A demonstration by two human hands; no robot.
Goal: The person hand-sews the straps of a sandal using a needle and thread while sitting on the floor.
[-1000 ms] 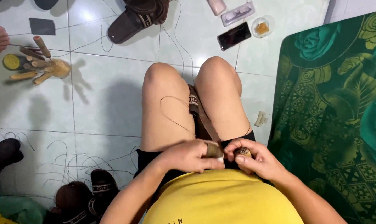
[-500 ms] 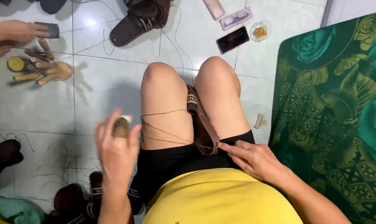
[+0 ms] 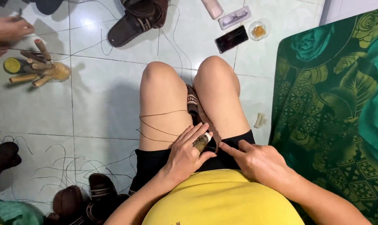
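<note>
While the left hand [image 3: 188, 151] clamps the thread spool [image 3: 201, 142] on the lap, right hand [image 3: 255, 160] loosely apart beside it — the slack thread [image 3: 162, 114] across the thigh could tangle.

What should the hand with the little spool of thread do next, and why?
Probably the left hand should pull the thread spool out to the side again, drawing the dark thread snug. Several strands already cross the left thigh, and the right hand pins the thread's end near the strap between the knees.
</note>
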